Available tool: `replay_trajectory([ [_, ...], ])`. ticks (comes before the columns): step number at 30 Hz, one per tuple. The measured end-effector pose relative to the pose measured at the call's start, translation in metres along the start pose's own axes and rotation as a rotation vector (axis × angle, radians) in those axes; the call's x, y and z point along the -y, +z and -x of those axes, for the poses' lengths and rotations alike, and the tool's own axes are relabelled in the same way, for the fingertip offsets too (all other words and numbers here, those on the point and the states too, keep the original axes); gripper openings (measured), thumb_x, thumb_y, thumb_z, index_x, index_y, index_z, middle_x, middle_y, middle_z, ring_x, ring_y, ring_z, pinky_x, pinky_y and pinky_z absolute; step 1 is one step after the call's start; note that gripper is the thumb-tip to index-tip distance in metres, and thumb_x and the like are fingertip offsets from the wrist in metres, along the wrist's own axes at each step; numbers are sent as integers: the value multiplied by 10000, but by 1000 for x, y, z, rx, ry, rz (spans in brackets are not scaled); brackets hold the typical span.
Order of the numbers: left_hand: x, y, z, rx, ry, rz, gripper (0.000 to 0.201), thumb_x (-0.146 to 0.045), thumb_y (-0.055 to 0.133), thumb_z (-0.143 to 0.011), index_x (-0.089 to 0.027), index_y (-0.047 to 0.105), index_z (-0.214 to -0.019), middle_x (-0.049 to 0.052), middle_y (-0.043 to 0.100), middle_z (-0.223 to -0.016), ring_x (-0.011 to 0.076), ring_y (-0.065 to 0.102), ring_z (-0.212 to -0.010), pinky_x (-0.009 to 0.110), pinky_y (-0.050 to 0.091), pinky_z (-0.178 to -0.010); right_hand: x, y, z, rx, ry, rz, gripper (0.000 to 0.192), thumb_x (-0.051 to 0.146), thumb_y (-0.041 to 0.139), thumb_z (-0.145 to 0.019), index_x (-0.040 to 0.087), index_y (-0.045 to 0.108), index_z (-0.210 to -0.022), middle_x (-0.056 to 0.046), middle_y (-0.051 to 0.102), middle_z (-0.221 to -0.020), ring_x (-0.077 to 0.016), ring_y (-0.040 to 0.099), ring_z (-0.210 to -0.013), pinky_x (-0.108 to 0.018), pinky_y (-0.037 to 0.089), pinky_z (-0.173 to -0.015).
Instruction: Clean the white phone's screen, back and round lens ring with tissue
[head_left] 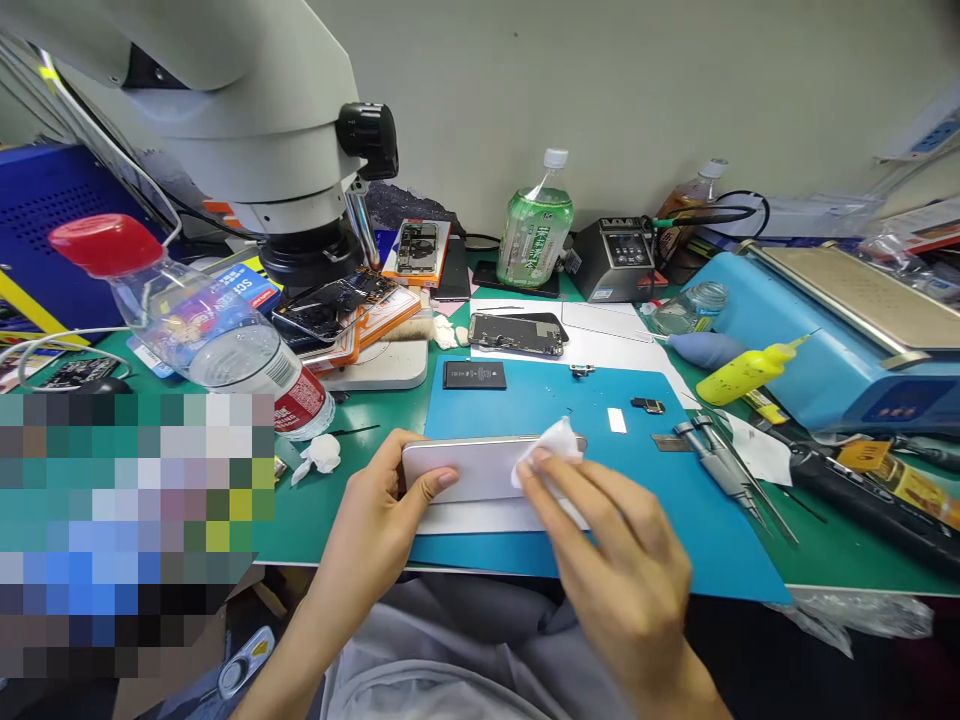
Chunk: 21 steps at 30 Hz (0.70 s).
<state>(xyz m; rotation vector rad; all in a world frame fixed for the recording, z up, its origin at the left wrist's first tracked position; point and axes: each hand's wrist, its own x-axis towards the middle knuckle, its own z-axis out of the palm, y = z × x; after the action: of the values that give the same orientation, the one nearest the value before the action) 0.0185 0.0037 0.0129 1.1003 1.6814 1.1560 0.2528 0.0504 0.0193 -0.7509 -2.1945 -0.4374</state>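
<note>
Green bench (337, 520): blue mat (675, 500), bottle (225, 340), tweezers (731, 470).

Letters "SCR" are showing on the blue-and-white box (251, 285) behind the red-capped bottle (202, 330); other labels are staying unreadable

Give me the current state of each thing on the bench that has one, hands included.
left hand: gripping the phone's left end.
right hand: pressing a white wipe on the phone.
phone: tilted up on its edge over the blue mat.
green bottle: upright, capped.
red-capped bottle: lying tilted, capped.
yellow squeeze bottle: lying on its side.
tweezers: lying on the mat's right edge.
battery: flat on the mat.
</note>
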Motion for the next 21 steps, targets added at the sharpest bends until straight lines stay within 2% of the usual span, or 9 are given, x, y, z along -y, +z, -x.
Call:
replay_trajectory([
  [3,0,0,2,13,-3,6,350,-593,698,-954,-254,629,-1006,-61,620,-783,150,534,-731,238,387,-650,-7,-5,-3,16,18,-92,514,-78,771,-844,124,750,-1317,-96,819,-1255,-257,707,-1181,-411,582,-1024],
  [6,3,-1,3,21,-3,24,357,-596,718,-937,-253,632,-986,-58,636,-791,149,547,-737,231,387,-645,-17,-14,-7,-74,250,-207,475,-67,744,-882,215,776,-1263,-62,816,-1212,-220,737,-1140,-410,580,-1028],
  [8,4,-1,4,11,8,30,353,-584,742,-923,-251,631,-958,-58,644,-782,146,553,-731,227,381,-638,-22,-19,-9,-112,324,-269,482,-72,737,-887,250,780,-1242,-44,812,-1199,-212,748,-1135,-424,592,-1023],
  [13,1,-2,6,17,30,66,318,-528,765,-916,-242,628,-903,-55,674,-778,139,593,-732,215,382,-634,-22,-17,-13,-43,122,-263,493,-91,752,-860,171,747,-1277,-91,814,-1226,-221,744,-1199,-459,622,-1068],
  [21,-3,-2,7,20,43,98,273,-467,783,-899,-235,642,-872,-55,697,-770,131,610,-714,212,389,-612,0,-5,-31,36,-7,-262,452,-75,731,-878,99,730,-1295,-138,803,-1276,-230,720,-1284,-432,595,-1157],
])
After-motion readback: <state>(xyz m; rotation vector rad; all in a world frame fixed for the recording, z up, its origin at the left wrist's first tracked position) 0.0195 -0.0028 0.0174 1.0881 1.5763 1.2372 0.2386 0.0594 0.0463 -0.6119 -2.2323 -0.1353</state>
